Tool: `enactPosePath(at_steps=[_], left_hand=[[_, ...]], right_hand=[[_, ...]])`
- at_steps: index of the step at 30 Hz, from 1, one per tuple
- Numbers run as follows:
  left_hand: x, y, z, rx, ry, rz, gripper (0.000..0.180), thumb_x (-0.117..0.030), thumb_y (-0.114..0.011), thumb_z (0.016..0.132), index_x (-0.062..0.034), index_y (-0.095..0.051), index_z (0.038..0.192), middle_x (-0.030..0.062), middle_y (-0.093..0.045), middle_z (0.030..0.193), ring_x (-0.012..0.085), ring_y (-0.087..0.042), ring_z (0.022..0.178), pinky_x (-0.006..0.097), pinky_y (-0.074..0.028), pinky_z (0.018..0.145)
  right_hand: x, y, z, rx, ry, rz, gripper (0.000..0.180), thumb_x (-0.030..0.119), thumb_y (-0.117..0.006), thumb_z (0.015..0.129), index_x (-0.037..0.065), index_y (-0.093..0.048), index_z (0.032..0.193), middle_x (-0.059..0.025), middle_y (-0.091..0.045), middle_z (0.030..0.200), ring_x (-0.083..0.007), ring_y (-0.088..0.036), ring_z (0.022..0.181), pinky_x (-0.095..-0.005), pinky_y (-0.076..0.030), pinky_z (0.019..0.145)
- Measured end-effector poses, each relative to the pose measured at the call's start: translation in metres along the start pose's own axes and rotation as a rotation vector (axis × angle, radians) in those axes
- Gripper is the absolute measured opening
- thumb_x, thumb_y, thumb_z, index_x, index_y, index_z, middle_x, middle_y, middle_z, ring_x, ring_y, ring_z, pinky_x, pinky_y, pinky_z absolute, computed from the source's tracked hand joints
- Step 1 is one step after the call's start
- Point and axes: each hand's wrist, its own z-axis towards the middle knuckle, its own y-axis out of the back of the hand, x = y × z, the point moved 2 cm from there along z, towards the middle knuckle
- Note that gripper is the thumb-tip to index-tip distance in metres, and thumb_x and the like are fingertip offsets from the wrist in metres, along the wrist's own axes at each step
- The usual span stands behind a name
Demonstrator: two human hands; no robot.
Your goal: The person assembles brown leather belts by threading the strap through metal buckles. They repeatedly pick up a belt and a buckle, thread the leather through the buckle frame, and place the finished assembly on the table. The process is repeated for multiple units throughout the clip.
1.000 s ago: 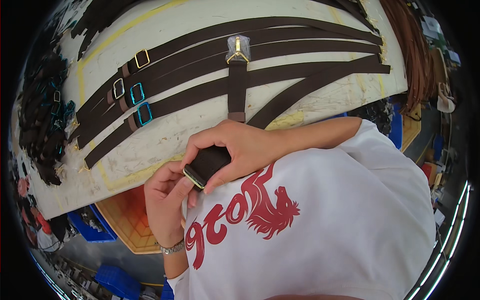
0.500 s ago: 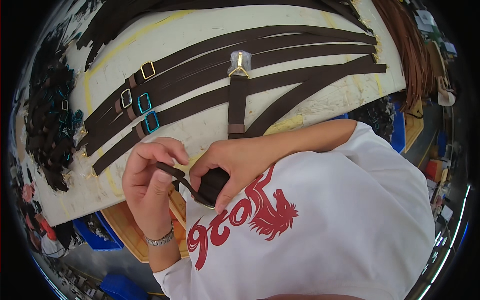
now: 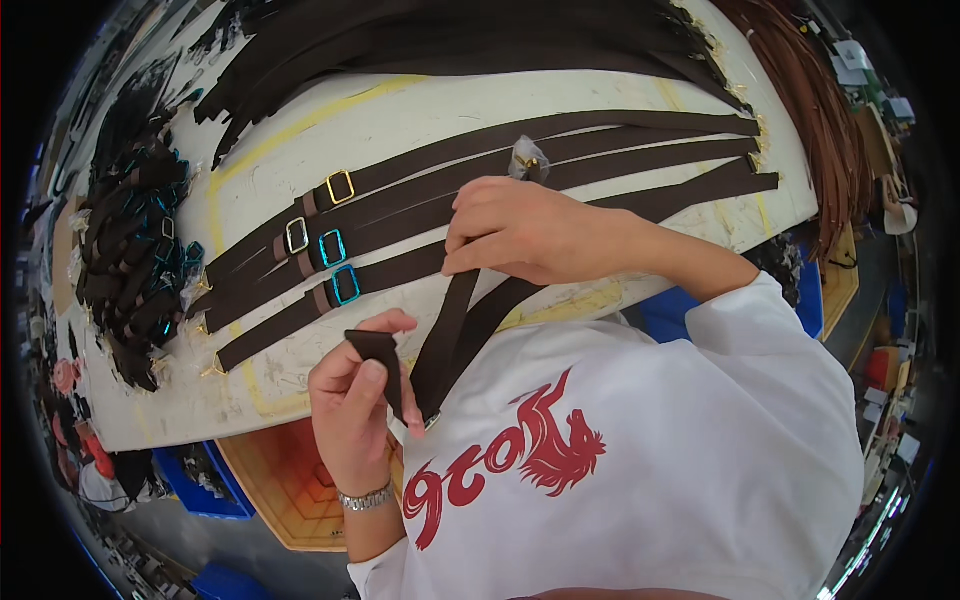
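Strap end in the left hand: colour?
Dark brown strap end, pinched in the left hand; head view.

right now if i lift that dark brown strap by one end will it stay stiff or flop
Probably flop: the strap already bends and hangs off the table edge between the left hand and right hand. It looks thin and flat, so likely light. The metal buckle at its lower end may swing.

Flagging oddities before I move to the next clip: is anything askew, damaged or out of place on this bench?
Nothing looks damaged or spilled. One dark brown strap lies crosswise over the parallel buckled straps, but the right hand is on it; the left hand pinches its folded end.
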Motion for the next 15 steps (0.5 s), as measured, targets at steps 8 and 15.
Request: enactPosePath(at_steps=[8, 15], left_hand=[[0.005, -0.032, 0.018, -0.161, 0.04, 0.174, 0.024, -0.017, -0.064, 0.109, 0.006, -0.07, 0.106, 0.0113, -0.074, 0.096, 0.0109, -0.06, 0.061, 0.026, -0.048, 0.051], [0.003, -0.039, 0.018, -0.227, -0.087, 0.172, 0.021, -0.016, -0.063, 0.11, 0.0041, -0.07, 0.106, 0.0052, -0.068, 0.084, 0.0106, -0.059, 0.07, 0.026, -0.048, 0.065]], right_hand=[[0.012, -0.004, 0.041, -0.586, -0.025, -0.226, 0.031, 0.003, -0.081, 0.074, 0.006, -0.073, 0.105, -0.0081, -0.068, 0.111, -0.0295, -0.064, 0.102, -0.0404, -0.053, 0.088], [-0.002, -0.041, 0.014, -0.212, -0.639, 1.255, 0.044, 0.045, -0.064, 0.11, 0.006, -0.067, 0.131, -0.0049, -0.074, 0.117, -0.0169, -0.068, 0.108, -0.038, -0.055, 0.098]])
